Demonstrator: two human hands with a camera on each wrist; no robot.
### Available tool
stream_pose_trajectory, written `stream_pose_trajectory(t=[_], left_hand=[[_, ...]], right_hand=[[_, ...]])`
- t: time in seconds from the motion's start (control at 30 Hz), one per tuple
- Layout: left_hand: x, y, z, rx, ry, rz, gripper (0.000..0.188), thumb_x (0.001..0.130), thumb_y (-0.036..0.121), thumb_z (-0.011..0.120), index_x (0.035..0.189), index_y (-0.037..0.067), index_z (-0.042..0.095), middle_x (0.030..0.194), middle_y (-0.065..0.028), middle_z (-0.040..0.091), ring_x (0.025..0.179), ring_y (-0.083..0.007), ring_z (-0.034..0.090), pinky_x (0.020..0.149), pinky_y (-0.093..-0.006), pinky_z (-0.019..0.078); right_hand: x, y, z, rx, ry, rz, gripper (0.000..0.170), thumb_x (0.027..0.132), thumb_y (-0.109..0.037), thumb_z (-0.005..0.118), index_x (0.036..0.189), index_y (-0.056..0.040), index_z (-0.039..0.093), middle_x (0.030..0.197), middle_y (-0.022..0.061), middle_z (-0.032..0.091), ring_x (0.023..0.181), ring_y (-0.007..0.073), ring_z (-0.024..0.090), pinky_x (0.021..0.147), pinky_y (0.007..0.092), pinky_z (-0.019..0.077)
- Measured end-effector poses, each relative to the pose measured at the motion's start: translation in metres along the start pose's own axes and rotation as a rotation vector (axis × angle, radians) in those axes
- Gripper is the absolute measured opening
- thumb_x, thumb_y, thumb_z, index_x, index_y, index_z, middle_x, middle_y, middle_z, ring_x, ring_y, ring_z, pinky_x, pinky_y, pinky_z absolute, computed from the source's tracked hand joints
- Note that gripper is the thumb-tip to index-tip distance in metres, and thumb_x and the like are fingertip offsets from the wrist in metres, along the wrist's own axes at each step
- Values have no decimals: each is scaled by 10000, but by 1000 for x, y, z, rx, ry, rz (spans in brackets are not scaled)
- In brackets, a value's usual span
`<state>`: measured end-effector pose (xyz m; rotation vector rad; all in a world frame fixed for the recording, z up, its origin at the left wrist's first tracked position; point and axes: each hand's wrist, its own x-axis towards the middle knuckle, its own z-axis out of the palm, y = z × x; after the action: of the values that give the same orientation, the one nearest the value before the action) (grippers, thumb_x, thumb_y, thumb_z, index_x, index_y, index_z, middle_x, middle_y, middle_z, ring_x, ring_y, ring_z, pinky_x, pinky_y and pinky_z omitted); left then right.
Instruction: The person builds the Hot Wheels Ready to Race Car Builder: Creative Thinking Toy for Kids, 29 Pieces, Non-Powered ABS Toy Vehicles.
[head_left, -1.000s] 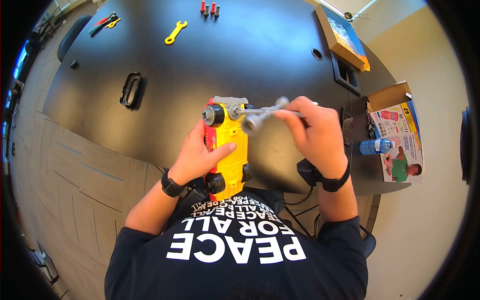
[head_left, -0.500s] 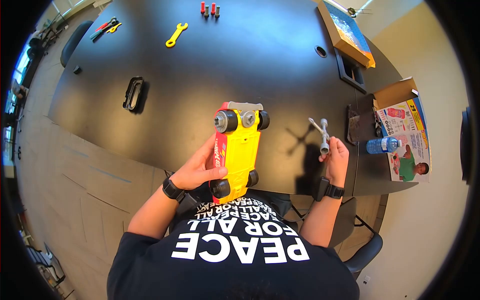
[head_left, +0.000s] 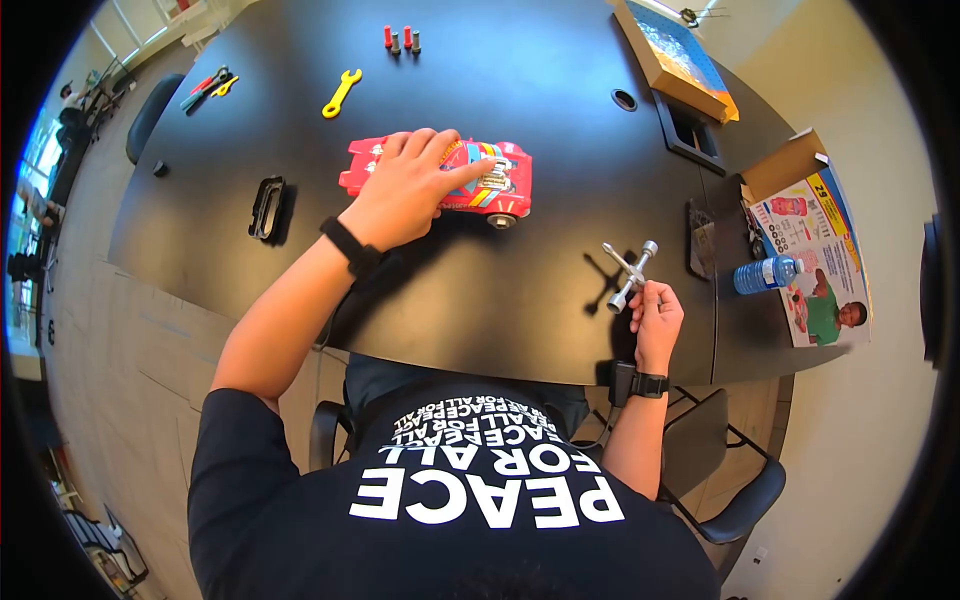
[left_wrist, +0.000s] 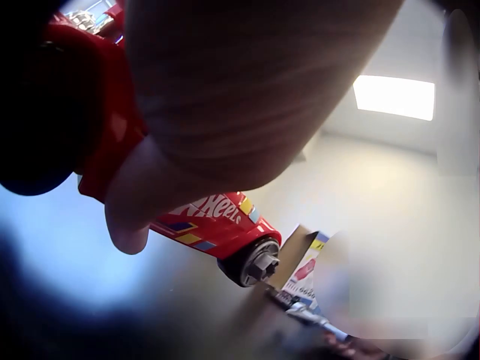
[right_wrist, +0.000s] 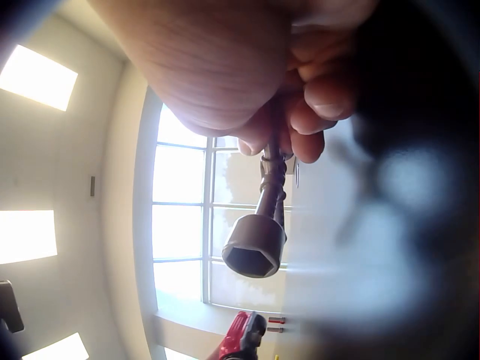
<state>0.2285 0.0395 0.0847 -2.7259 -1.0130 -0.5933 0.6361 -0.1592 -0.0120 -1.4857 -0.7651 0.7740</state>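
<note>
A red toy car [head_left: 515,185] stands wheels down on the dark table, its front end pointing right. Over its roof, my left hand [head_left: 400,190] grips the body from above and covers the middle of the car. The left wrist view shows the thumb against the car's lettered side [left_wrist: 214,217], with a grey hub on the wheel [left_wrist: 259,261]. Off to the right, my right hand [head_left: 656,318] pinches a grey four-way lug wrench [head_left: 631,274] by one arm, close over the table. A hexagonal socket [right_wrist: 253,244] of that wrench faces the right wrist camera.
Farther back lie a yellow wrench [head_left: 343,95], several red and grey bolts [head_left: 407,40] and a few tools [head_left: 208,92]. A black oval frame [head_left: 267,208] lies at left. At right are a water bottle [head_left: 768,275], a printed box [head_left: 805,215] and an open carton [head_left: 665,75].
The car was held underside up near the body; my left hand has turned it over and put it farther forward on the table. The right hand drew the lug wrench away from the wheel to the right.
</note>
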Motion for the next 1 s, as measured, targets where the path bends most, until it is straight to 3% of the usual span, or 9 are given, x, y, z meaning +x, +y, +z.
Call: stream_pose_trajectory(t=[0.1, 0.2, 0.27, 0.43, 0.5, 0.53, 0.67, 0.83, 1.0], left_hand=[[16, -7, 31, 51, -56, 81, 987, 763, 76, 950, 1647, 351, 609, 1586, -117, 568, 1451, -361, 535, 1219, -546, 412], [29, -8, 47, 68, 1, 103, 850, 838, 2, 812, 1604, 340, 663, 1535, -132, 590, 1396, -361, 548, 1170, -518, 426], [36, -11, 55, 73, -92, 67, 984, 792, 91, 948, 1663, 375, 588, 1618, -107, 563, 1480, -365, 525, 1229, -554, 428], [46, -17, 73, 55, -70, 48, 1022, 769, 83, 961, 1674, 362, 577, 1669, -120, 539, 1521, -366, 510, 1256, -562, 418], [45, -19, 80, 48, 3, 87, 1054, 786, 94, 963, 1713, 334, 523, 1743, -143, 483, 1603, -390, 450, 1302, -578, 382], [45, -11, 65, 54, -108, 48, 1071, 831, 143, 959, 1760, 281, 444, 1809, -162, 409, 1672, -405, 373, 1352, -601, 320], [21, 5, 27, -177, 23, -64, 1089, 871, 244, 956, 1791, 201, 374, 1839, -153, 365, 1692, -389, 350, 1390, -615, 235], [-53, -8, -29, -207, 344, -332, 784, 911, 218, 929, 1618, 79, 620, 1661, -151, 618, 1545, -383, 547, 1282, -507, 411], [-144, -50, -39, -131, 418, -575, 691, 933, 77, 902, 1577, 57, 653, 1579, -138, 684, 1482, -326, 613, 1209, -424, 489]], right_hand=[[-4, 1, 1, -6, 24, -27, 218, 1177, -225, 696, 1086, -29, 722, 818, 27, 718, 598, 41, 559, 481, 212, 430], [-5, 0, 4, 3, 37, -28, 197, 1169, -207, 706, 1098, -25, 733, 816, 28, 723, 582, 39, 554, 474, 213, 426], [-4, 1, 4, -14, 32, -37, 182, 1153, -192, 729, 1100, -19, 754, 815, 32, 740, 561, 35, 546, 459, 217, 405], [-3, 1, 7, -76, 62, -20, 177, 1122, -187, 774, 1119, -11, 789, 843, 40, 767, 563, 29, 545, 458, 217, 370], [0, 4, 5, -79, 83, 1, 171, 1102, -175, 798, 1142, -9, 808, 865, 39, 779, 565, 25, 547, 459, 217, 356], [0, 4, 6, -90, 80, -7, 171, 1102, -172, 799, 1148, -8, 806, 865, 37, 778, 564, 26, 549, 457, 218, 355], [1, 6, 6, -105, 71, -38, 181, 1094, -145, 803, 1208, -6, 787, 879, 27, 771, 569, 25, 555, 454, 216, 368], [-3, 5, 3, -100, 60, -39, 220, 1088, -84, 790, 1277, 25, 761, 969, 26, 762, 611, 26, 577, 473, 205, 411], [-1, 8, 2, -107, 69, -59, 252, 1092, -79, 778, 1320, 24, 754, 1022, 39, 768, 603, 30, 570, 465, 202, 411]])
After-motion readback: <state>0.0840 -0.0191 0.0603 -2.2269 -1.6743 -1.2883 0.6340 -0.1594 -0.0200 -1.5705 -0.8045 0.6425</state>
